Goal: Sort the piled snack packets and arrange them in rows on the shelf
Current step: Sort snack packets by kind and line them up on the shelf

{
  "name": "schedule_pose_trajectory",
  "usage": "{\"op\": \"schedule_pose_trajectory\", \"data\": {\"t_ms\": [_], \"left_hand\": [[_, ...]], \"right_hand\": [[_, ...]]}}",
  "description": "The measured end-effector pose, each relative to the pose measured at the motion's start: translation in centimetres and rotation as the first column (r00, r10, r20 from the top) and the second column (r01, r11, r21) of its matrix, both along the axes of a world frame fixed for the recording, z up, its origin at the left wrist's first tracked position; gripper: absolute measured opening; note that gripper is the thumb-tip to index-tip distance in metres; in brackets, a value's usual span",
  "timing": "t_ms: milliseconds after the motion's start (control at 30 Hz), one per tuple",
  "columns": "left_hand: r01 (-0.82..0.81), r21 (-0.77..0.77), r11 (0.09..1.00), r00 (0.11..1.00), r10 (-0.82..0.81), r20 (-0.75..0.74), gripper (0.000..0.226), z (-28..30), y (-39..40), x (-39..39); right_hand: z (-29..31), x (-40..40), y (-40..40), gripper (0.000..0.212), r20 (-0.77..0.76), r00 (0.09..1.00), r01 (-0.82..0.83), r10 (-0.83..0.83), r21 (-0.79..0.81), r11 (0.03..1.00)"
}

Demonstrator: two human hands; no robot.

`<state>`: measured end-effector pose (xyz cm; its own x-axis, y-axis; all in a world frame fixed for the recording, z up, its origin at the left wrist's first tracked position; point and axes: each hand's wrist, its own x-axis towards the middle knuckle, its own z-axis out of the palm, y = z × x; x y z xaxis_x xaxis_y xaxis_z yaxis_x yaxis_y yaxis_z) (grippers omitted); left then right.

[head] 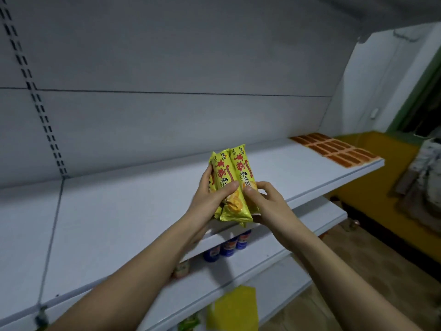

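Observation:
Both hands hold a bundle of long yellow snack packets [232, 177] with red lettering and biscuit pictures, just above the front edge of the white top shelf [107, 223]. My left hand [210, 197] wraps the bundle from the left, thumb across its front. From the right, my right hand [265, 204] grips the lower end of the same packets. Rows of orange-brown packets [334, 149] lie flat at the shelf's far right end.
Blue-labelled cans or bottles [226, 247] stand on the lower shelf [298, 237] under my hands. A yellow packet [233, 309] and green packs sit lower down. A yellow counter [372, 149] and cluttered goods stand at the right. The slotted upright [35, 96] runs up the back panel.

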<state>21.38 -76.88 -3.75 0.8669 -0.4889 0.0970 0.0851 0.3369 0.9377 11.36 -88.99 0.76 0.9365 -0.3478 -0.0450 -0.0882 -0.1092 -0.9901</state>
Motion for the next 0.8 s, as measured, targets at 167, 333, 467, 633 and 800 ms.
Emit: {"op": "schedule_pose_trajectory", "data": {"t_ms": [167, 333, 467, 633, 800], "left_hand": [[0.092, -0.047, 0.995, 0.995, -0.093, -0.034, 0.099, 0.6, -9.9, 4.4], [0.138, -0.068, 0.988, 0.987, -0.143, -0.077, 0.084, 0.8, -18.6, 6.2], [0.066, -0.077, 0.995, 0.989, -0.075, -0.124, 0.073, 1.2, -24.0, 7.3], [-0.035, -0.081, 0.996, 0.982, 0.019, -0.188, 0.057, 1.1, -29.9, 9.7], [-0.168, -0.169, 0.971, 0.958, 0.121, -0.259, 0.056, 0.7, -36.2, 11.1]], "right_hand": [[1.3, 3.7, -9.4, 0.027, 0.006, 1.000, 0.028, -0.027, -0.011, 1.000], [1.3, 5.6, -17.7, 0.028, -0.009, 0.997, 0.075, -0.075, 0.008, 0.997], [0.9, 8.0, -23.5, 0.028, -0.011, 0.998, 0.060, -0.059, 0.029, 0.998], [0.2, 12.1, -30.3, 0.028, 0.029, 1.000, 0.002, -0.005, 0.088, 0.996], [-0.7, 15.8, -38.6, 0.028, 0.050, 0.997, -0.066, 0.057, 0.209, 0.976]]}}
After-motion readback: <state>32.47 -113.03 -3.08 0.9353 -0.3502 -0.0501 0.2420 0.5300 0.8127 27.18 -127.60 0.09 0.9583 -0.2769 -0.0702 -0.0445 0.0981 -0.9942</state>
